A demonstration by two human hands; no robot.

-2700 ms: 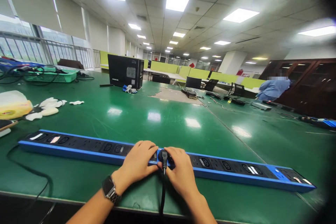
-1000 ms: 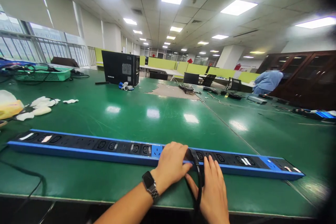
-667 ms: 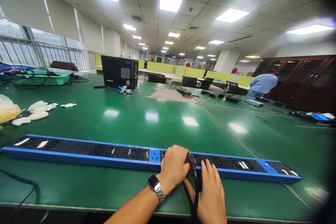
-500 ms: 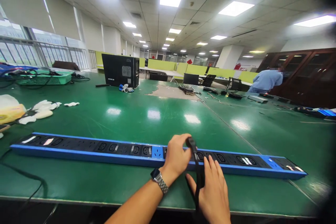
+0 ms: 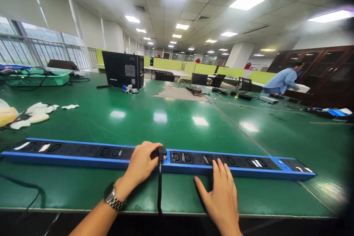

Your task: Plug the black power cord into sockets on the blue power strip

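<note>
A long blue and black power strip (image 5: 83,152) lies across the green table (image 5: 166,121) near its front edge. My left hand (image 5: 142,164), with a metal watch on the wrist, is closed round a black plug (image 5: 160,152) held over the strip's middle. The plug's black cord (image 5: 159,188) hangs down over the table edge. My right hand (image 5: 221,193) lies flat with fingers spread, fingertips touching the strip's front side to the right of the plug.
White gloves (image 5: 38,112) and a yellow bag (image 5: 7,116) lie at the left. A green basket (image 5: 35,78) and a black computer case (image 5: 123,70) stand farther back. A person in a blue shirt (image 5: 282,80) bends over a far table at the right.
My left hand has lifted the plug off a socket right of centre and carried it left along the strip. My right hand stayed flat against the strip.
</note>
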